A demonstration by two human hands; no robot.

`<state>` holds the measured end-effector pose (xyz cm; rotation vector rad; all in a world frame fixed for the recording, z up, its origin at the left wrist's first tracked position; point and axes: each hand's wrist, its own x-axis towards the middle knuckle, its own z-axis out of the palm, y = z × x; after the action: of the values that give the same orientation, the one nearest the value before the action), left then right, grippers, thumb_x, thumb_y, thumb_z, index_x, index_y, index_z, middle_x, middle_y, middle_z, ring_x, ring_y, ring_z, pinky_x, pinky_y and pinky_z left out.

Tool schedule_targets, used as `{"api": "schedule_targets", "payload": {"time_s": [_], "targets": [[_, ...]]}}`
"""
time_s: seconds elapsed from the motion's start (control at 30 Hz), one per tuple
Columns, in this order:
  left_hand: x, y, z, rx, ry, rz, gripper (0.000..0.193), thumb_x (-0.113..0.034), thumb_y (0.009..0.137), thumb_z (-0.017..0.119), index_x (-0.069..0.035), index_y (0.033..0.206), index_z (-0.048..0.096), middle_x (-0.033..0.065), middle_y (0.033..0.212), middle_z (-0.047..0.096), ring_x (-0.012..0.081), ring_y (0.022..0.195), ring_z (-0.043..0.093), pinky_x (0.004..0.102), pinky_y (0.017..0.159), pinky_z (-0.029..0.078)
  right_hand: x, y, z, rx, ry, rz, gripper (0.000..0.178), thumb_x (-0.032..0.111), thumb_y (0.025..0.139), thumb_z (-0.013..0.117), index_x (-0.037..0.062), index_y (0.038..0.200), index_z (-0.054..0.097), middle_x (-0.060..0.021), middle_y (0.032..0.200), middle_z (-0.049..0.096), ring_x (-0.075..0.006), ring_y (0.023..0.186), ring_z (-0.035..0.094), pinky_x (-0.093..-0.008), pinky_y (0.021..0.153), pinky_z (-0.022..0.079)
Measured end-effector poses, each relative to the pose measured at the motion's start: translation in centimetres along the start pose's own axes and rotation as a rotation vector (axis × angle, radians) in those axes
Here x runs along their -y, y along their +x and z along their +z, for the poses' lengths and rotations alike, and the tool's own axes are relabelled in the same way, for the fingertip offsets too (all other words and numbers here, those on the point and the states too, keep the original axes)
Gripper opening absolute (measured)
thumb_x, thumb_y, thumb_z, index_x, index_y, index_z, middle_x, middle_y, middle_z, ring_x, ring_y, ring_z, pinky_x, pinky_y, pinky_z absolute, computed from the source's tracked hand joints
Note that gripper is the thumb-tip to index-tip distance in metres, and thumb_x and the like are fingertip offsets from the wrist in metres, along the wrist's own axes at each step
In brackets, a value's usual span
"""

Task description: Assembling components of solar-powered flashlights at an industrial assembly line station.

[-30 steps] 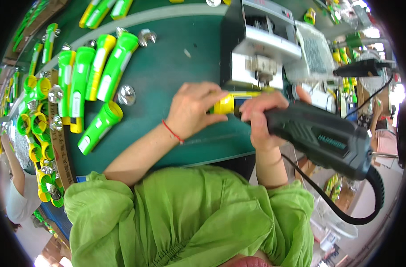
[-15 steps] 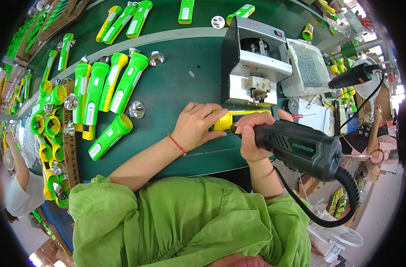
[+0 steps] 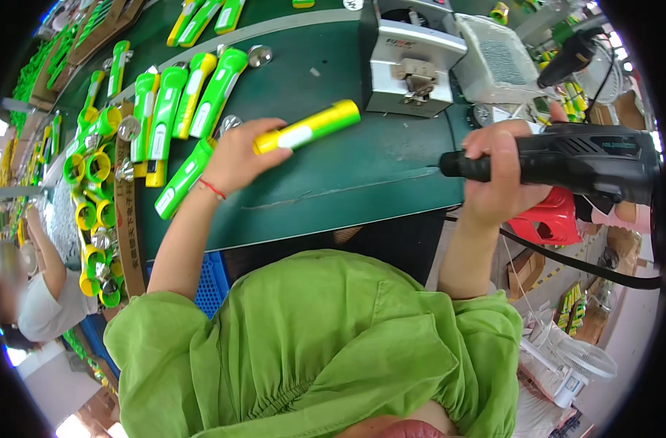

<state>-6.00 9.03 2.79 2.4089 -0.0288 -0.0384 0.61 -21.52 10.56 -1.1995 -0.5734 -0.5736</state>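
My left hand point(image 3: 244, 157) is closed on one end of a yellow and green flashlight point(image 3: 314, 130), held tilted over the table with its free end pointing right. My fingers hide part of the gripped end. In my right hand point(image 3: 495, 175) is a black electric screwdriver point(image 3: 574, 157), its tip aimed left, well apart from the flashlight. Just beyond my left hand, a green flashlight point(image 3: 183, 179) lies on the green table. Several more flashlights point(image 3: 220, 91) are lined up behind it, with shiny round reflectors point(image 3: 260, 56) by their heads.
A metal screw-feeding machine point(image 3: 409, 66) stands at the back, beside a white tray of small screws point(image 3: 501, 62). Yellow-rimmed flashlight shells point(image 3: 98, 168) crowd a cardboard box edge point(image 3: 128, 241) at left. A red stool point(image 3: 548, 219) is at right; a person point(image 3: 52, 292) sits far left.
My left hand has carried the flashlight left, away from the machine. My right hand has drawn the screwdriver off it to the right. The view has shifted too.
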Motion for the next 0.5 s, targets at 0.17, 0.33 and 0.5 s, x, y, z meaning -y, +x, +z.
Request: {"api": "schedule_targets", "payload": {"time_s": [0.17, 0.33, 0.5], "targets": [[0.5, 0.4, -0.3, -0.065, -0.034, -0.141, 0.048, -0.035, 0.082, 0.074, -0.004, 0.118, 0.067, 0.0176, 0.103, 0.070, 0.0285, 0.091, 0.068, 0.0351, 0.084, 0.052, -2.2, -1.8, -0.7, 0.008, 0.109, 0.174, 0.067, -0.004, 0.083, 0.061, -0.0115, 0.139, 0.024, -0.0113, 0.071, 0.060, -0.0157, 0.056, 0.058, -0.0280, 0.058, 0.051], [0.5, 1.8, -0.7, -0.054, -0.060, -0.160, 0.045, -0.024, 0.085, 0.074, -0.001, 0.123, 0.064, 0.0105, 0.098, 0.069, 0.0134, 0.078, 0.064, 0.0266, 0.074, 0.051, -3.7, -2.5, -0.5, 0.040, 0.000, 0.202, 0.070, -0.011, 0.080, 0.061, -0.0088, 0.140, 0.024, -0.0115, 0.072, 0.060, -0.0154, 0.057, 0.058, -0.0259, 0.059, 0.051], [1.2, 6.6, -1.4, -0.157, -0.162, -0.068, 0.043, -0.020, 0.087, 0.073, -0.001, 0.125, 0.063, 0.0097, 0.097, 0.068, 0.0129, 0.081, 0.063, 0.0266, 0.075, 0.051, -4.8, -2.3, -0.7, 0.014, -0.098, 0.255, 0.069, -0.003, 0.082, 0.063, -0.0070, 0.137, 0.023, -0.0109, 0.070, 0.057, -0.0166, 0.055, 0.055, -0.0311, 0.058, 0.052]]}}
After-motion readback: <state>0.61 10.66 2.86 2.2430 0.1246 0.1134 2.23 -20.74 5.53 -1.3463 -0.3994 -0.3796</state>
